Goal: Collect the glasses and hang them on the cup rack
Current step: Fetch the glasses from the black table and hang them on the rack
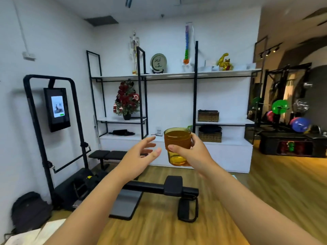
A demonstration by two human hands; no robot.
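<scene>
**Amber glass held up mid-air, gym room behind**

The right hand's grip (187, 152) is closed around an amber glass (177, 146), thumb across the near side and fingers curled round the far side, so the glass is held upright in the air at about chest height, in front of the shelving. The rim is seen from slightly above, and the upper part of the glass looks darker than the clear yellow base. No cup rack can be made out anywhere.

The left hand (141, 156) is raised just beside the glass, fingers spread and relaxed, nothing held in it. Its fingertips are close to the glass but a small gap is seen between them.

Further out, a black and white shelf unit (177, 75) is set against the back wall. A small decorated Christmas tree (126, 99) is placed on a middle shelf on the left, two woven baskets (208, 115) are stacked on shelves on the right, and a skeleton model, a round plate on a stand, a coloured spine model and a gold figure are lined up along the top.

Below the hands, a black rowing-type machine (159, 188) is laid out on the wooden floor (265, 191). A screen (57, 108) on a black frame is mounted at the left, a dark backpack (30, 211) is slumped against the wall, and coloured weight plates (281, 106) are seen at far right.
</scene>
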